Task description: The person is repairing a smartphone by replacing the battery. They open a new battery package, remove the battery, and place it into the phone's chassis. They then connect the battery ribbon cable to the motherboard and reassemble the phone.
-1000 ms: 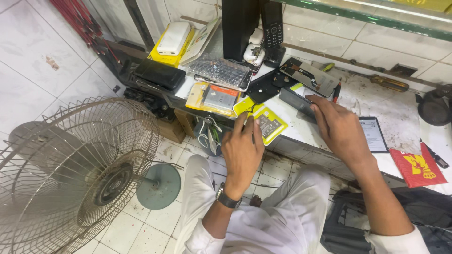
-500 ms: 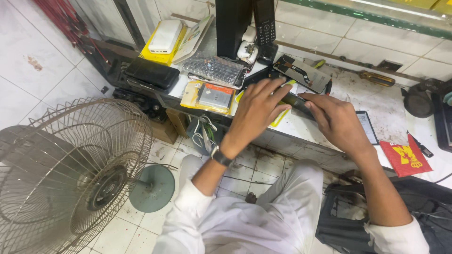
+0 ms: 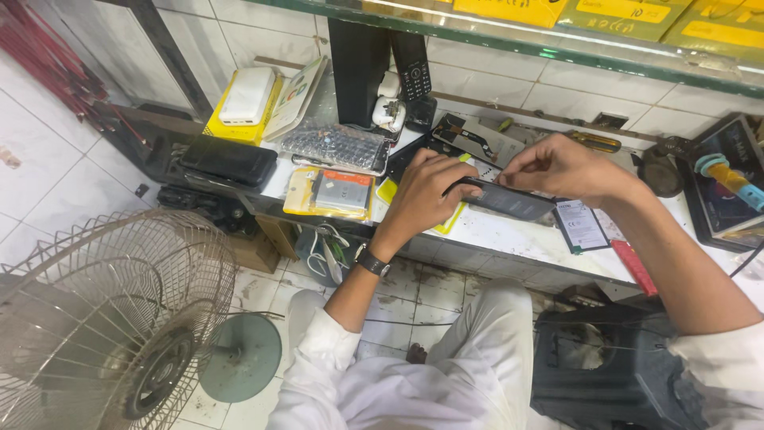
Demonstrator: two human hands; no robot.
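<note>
A dark smartphone [image 3: 509, 198] lies flat over the white workbench [image 3: 509, 235], held at both ends. My left hand [image 3: 426, 191], with a wristwatch on the wrist, grips its left end, fingers curled over the edge. My right hand [image 3: 557, 166] pinches the phone's upper edge with thumb and fingertips. A yellow-edged packet [image 3: 446, 221] lies partly under my left hand. A flat phone battery [image 3: 580, 226] rests just right of the phone.
A packaged battery in a yellow sleeve [image 3: 333, 193], a clear bag of small parts [image 3: 334, 146], a white power bank [image 3: 247, 95], a black box [image 3: 227, 161] and a yellow-handled screwdriver [image 3: 589, 142] crowd the bench. A pedestal fan [image 3: 111, 318] stands on the tiled floor at left.
My left hand went from the yellow packet up onto the phone and now grips its left end. My right hand shifted to the phone's top edge. The camera moved closer.
</note>
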